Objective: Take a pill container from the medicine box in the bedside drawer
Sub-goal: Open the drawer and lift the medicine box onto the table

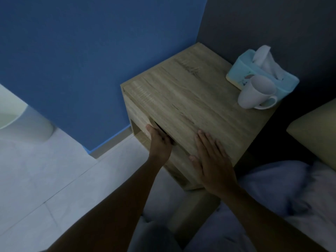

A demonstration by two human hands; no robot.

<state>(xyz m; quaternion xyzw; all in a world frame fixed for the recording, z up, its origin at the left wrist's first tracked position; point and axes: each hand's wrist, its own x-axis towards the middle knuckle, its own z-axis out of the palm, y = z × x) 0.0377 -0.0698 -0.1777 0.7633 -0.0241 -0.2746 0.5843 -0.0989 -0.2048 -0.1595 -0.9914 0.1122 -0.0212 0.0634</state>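
- Left hand [160, 142]: fingers curled into the dark slot at the top of the drawer [140, 122] front, thumb lying outside along the panel. It is clamped on the drawer's edge; forearm runs in from lower left, wrist straight.
- Right hand [211, 157]: flat, palm down, fingers spread slightly, pressed on the near corner of the bedside table [190, 99] top. It holds nothing; it appears to brace the table.
- Step in hand, by judgement: opening the drawer. Only a narrow dark gap shows, so it is at most barely open.
- Task's thing: medicine box and pill container are not visible, presumably inside the drawer.
- Next move calls for a straight pull toward the person while the right hand steadies the table.
- Far corner of the top: a white mug [258, 93] touching a tissue box [261, 73], well apart from both hands.
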